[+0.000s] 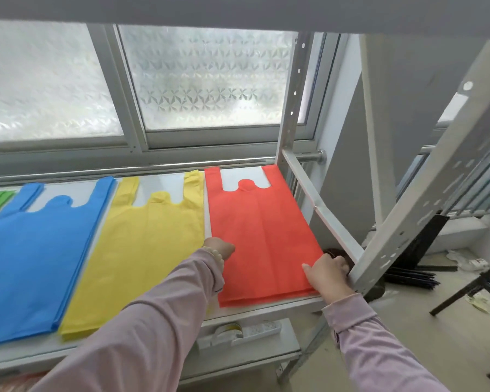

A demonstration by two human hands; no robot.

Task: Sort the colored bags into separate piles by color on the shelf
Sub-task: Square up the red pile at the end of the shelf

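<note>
Fingers [307, 267], right hand [327, 274], grip red bag [260, 236] — handles [212, 179] toward window [207, 77].

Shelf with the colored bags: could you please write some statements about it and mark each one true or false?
1. The red bag lies at the right end of the shelf. True.
2. The blue pile lies between the yellow pile and the red bag. False: the yellow pile is in the middle, with the blue pile to its left.
3. The right hand holds the red bag's lower right edge. True.
4. The left hand rests on the blue pile. False: it is at the red bag's left edge.
5. The bag handles point toward the person. False: they point toward the window.
</note>
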